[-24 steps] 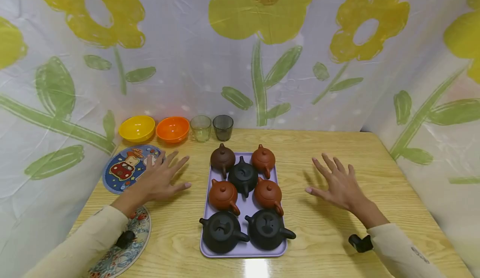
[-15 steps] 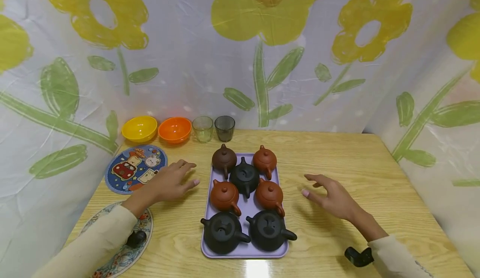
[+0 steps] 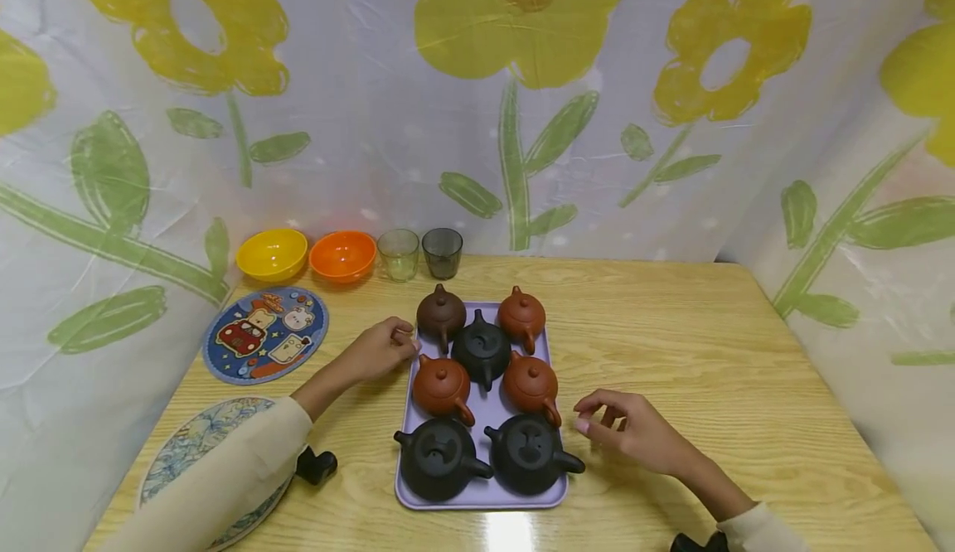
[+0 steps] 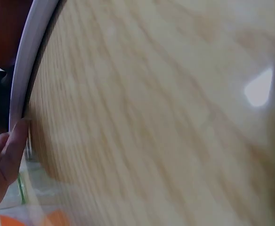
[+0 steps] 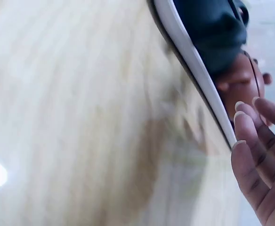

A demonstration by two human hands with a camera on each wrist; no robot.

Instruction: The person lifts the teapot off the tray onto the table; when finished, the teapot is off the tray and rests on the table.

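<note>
A lilac tray [image 3: 485, 498] lies on the table, bearing several small teapots: black ones such as the near-left teapot [image 3: 438, 459], reddish-brown ones such as the teapot [image 3: 530, 384], and a dark brown teapot [image 3: 440, 318] at the far left. My left hand [image 3: 376, 351] is at the tray's left edge, its fingertips touching the rim beside the dark brown teapot; in the left wrist view the fingers [image 4: 12, 146] meet the rim's outer side. To the right of the tray my right hand [image 3: 634, 429] hovers with loosely bent fingers and holds nothing.
Along the back stand a yellow bowl [image 3: 272, 255], an orange bowl [image 3: 343, 257], a clear glass [image 3: 399, 255] and a dark glass [image 3: 443, 254]. A blue cartoon placemat [image 3: 264, 335] and a floral round mat [image 3: 194, 444] lie left. A flower-printed curtain [image 3: 552, 154] hangs behind.
From spread fingers, both hands have come inward toward the tray with fingers drawn together. The left hand reaches the tray's left rim; the right hand has lowered and moved nearer the right side.
</note>
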